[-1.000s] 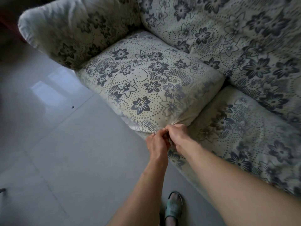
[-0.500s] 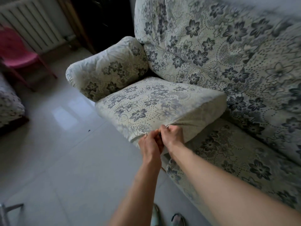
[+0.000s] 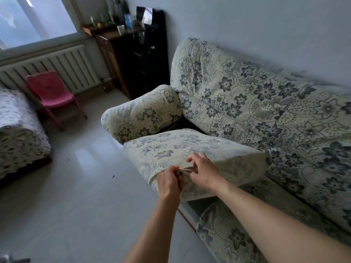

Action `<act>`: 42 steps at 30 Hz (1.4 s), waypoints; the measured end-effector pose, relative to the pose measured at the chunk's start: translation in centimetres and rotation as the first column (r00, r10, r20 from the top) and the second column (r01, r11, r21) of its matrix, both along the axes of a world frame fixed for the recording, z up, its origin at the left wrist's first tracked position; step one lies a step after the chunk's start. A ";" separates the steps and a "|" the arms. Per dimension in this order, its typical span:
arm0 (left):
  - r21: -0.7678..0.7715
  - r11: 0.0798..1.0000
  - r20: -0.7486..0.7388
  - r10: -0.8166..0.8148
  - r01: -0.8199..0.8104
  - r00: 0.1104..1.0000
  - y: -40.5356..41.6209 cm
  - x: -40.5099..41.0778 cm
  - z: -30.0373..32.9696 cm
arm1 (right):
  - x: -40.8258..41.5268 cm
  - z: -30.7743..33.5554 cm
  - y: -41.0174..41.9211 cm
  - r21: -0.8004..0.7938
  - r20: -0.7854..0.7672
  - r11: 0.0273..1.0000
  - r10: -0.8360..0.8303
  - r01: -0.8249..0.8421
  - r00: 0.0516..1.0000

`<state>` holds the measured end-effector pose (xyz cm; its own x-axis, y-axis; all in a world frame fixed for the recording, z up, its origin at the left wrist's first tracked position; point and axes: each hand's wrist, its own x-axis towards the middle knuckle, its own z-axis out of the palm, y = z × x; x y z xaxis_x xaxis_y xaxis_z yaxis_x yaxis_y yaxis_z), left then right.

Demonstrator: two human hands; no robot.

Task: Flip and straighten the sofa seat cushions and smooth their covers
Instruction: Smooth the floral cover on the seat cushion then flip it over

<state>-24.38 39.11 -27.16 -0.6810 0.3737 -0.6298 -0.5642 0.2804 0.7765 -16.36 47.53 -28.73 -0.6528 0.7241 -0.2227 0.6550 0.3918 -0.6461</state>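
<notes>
Nearest the camera, two bare forearms reach forward. The left hand [image 3: 169, 180] has its grip closed on a bunched pinch of cover at the front corner of the cream seat cushion printed with grey-blue flowers [image 3: 191, 154]. The right hand [image 3: 204, 170], just beside it, has curled fingers on the same fold; it seems to be gripping too, though the fingertips are partly hidden.

The cushion is lifted off the sofa base [image 3: 228, 236], its front edge raised and jutting out over the pale glossy tiled floor [image 3: 79, 196], with a dark gap beneath it. Its long axis runs from the hands back towards the padded floral armrest [image 3: 140, 116]; its right end face lies near the floral backrest [image 3: 266, 103].

The floor to the left is open. Farther off stand a pink plastic child's chair [image 3: 52, 92], a white ribbed radiator [image 3: 57, 65] and a dark wooden cabinet [image 3: 136, 56].
</notes>
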 end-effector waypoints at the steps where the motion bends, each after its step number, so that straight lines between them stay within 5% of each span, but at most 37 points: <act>1: -0.006 1.000 -0.002 -0.002 0.002 1.000 -0.2 -0.2 -0.1 | 0.1 0.0 0.2 0.010 0.046 0.998 0.057 -0.058 0.997; 6: -0.007 1.000 0.025 -0.018 0.018 1.000 -1.0 -0.9 -0.5 | -0.4 -1.4 -0.2 0.228 0.249 0.902 0.309 -0.366 0.918; 10: -0.052 0.997 0.009 -0.063 0.064 0.998 -1.8 -1.2 -1.5 | -1.5 -2.3 -0.5 0.375 0.154 0.848 0.340 -0.374 0.928; 15: -0.067 0.990 0.041 -0.120 0.123 0.992 -3.4 0.1 -3.6 | -1.3 -3.5 -1.3 0.265 0.233 0.842 0.418 -0.471 0.878; 20: -0.115 0.957 0.103 -0.256 0.267 0.961 -5.1 2.5 -6.8 | 0.8 -5.7 -1.6 -0.023 0.401 0.858 0.479 -0.514 0.781; 24: -0.206 0.909 0.150 -0.337 0.363 0.929 -6.0 2.6 -9.6 | 1.9 -8.5 -2.5 -0.060 0.434 0.850 0.495 -0.524 0.753; 30: -0.447 0.708 0.029 -0.600 0.547 0.799 -7.1 -0.7 -14.3 | 1.6 -12.0 -5.5 -0.168 0.492 0.787 0.589 -0.594 0.641; 37: -0.260 0.622 0.046 -0.756 0.739 0.653 -4.4 0.1 -21.5 | 2.7 -16.8 0.2 -0.111 0.523 0.884 0.441 -0.455 0.729; 42: -0.494 0.373 -0.028 -0.910 0.785 0.414 -0.2 2.1 -29.1 | 6.9 -23.5 4.8 -0.156 0.790 0.898 0.363 -0.412 0.494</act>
<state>-22.27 38.93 -56.29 -0.2783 0.6439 -0.7128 0.3434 0.7597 0.5522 -9.48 52.35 -52.19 -0.4496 0.4684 -0.7606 0.6571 0.7502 0.0735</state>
